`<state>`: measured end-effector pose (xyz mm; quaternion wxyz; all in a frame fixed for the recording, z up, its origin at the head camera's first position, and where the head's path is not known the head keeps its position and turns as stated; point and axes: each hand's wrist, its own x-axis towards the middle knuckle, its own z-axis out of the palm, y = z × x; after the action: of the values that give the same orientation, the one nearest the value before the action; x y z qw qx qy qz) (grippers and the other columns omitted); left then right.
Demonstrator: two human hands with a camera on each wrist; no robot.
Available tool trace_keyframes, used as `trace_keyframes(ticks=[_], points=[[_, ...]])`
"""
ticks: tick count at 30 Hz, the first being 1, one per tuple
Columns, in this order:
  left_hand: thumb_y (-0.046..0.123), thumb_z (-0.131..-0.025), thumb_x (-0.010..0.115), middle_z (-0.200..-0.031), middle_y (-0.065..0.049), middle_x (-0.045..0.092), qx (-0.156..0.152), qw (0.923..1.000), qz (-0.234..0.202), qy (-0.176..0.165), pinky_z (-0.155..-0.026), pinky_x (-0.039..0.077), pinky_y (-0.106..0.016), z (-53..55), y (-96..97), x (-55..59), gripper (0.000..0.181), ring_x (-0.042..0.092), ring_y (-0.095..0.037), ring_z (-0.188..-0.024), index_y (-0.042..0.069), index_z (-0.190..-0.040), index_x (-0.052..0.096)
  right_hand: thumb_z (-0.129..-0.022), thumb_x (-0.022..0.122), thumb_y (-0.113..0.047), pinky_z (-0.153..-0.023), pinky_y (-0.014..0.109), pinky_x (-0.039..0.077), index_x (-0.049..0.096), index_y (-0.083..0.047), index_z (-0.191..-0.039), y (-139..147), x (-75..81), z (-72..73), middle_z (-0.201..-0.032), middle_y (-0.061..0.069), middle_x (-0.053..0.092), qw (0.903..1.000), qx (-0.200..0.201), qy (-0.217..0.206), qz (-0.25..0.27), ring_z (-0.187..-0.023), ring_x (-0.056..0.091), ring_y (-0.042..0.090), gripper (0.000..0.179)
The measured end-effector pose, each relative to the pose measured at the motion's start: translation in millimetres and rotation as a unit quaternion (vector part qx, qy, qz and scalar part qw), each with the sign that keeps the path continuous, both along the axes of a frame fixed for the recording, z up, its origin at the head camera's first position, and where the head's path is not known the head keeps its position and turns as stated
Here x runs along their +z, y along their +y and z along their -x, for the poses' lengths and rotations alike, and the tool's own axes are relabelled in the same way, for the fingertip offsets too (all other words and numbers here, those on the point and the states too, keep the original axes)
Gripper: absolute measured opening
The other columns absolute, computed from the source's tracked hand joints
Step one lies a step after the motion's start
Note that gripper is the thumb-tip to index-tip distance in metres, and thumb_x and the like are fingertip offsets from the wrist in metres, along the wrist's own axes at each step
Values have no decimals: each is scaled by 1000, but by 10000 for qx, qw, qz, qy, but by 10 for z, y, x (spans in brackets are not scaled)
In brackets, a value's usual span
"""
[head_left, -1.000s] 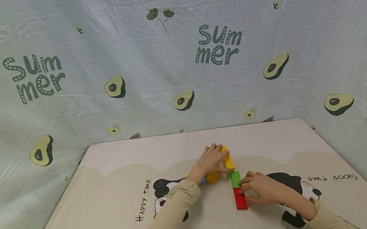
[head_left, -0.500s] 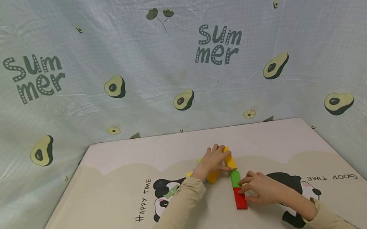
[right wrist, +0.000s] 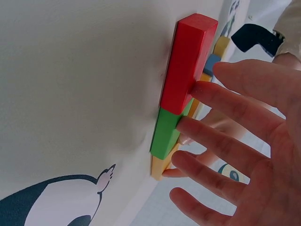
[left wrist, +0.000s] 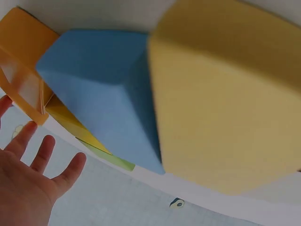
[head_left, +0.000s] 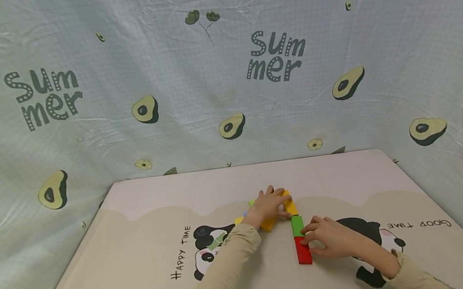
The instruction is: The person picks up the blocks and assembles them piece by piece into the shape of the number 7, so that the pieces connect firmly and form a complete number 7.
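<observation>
A red block [head_left: 303, 252], a green block [head_left: 297, 225] and a yellow block [head_left: 291, 207] lie end to end in a row on the table. With thumb and fingers, my left hand [head_left: 264, 207] grips the yellow block at the far end. My right hand [head_left: 331, 236] lies along the row's right side, its extended fingertips touching the red and green blocks. The right wrist view shows those fingers [right wrist: 225, 106] spread against the red block [right wrist: 188, 61] and the green block [right wrist: 167, 129].
Beside my left wrist lie an orange block [head_left: 267, 225], a light green piece [head_left: 251, 203] and a yellow piece [head_left: 239, 220], partly hidden. A blue block [left wrist: 101, 75] stands beside a large pale yellow one [left wrist: 221, 108] in the left wrist view. A printed cloth [head_left: 189, 160] hangs behind.
My left hand has slid the far yellow block slightly right and then nearer, up to the green block's end. The right hand, red block and green block stay in place.
</observation>
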<state>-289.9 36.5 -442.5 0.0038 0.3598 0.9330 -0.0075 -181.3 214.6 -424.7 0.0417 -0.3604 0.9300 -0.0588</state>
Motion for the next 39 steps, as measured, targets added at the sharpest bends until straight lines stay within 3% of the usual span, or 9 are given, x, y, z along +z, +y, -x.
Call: trace_keyframes(ticks=[9, 15, 27, 39], points=[[58, -82, 44, -129, -3, 46, -123, 9966, 489, 650, -91, 41, -41, -78, -40, -19, 49, 41, -21, -113, 37, -126, 47, -78, 65, -25, -75, 37, 44, 69, -23, -95, -7, 1, -3, -107, 2, 63, 10000, 19, 18, -85, -95, 50, 17, 18], [54, -87, 39, -124, 5, 51, -326, 9960, 657, 507, -91, 40, -41, -159, -91, 23, 42, 41, -17, -110, 41, -126, 45, -77, 66, -26, -74, 36, 44, 69, -23, -95, -9, 6, 4, -107, 2, 63, 9999, 1, -49, -145, -94, 49, 17, 18], [51, -84, 46, -128, 7, 51, -624, 9970, 342, 301, -94, 38, -48, -165, -99, 13, 44, 41, -17, -111, 38, -127, 47, -77, 65, -26, -74, 36, 43, 69, -24, -95, -8, -7, 35, -108, 2, 63, 9998, -13, -83, -165, -93, 48, 16, 18], [54, -82, 48, -128, 6, 50, -575, 9977, 281, 242, -93, 39, -46, -211, -51, 1, 47, 41, -18, -112, 38, -126, 47, -78, 65, -25, -75, 39, 44, 69, -23, -95, -8, 7, 11, -107, 3, 63, 9999, -59, -100, -101, -95, 48, 18, 18]])
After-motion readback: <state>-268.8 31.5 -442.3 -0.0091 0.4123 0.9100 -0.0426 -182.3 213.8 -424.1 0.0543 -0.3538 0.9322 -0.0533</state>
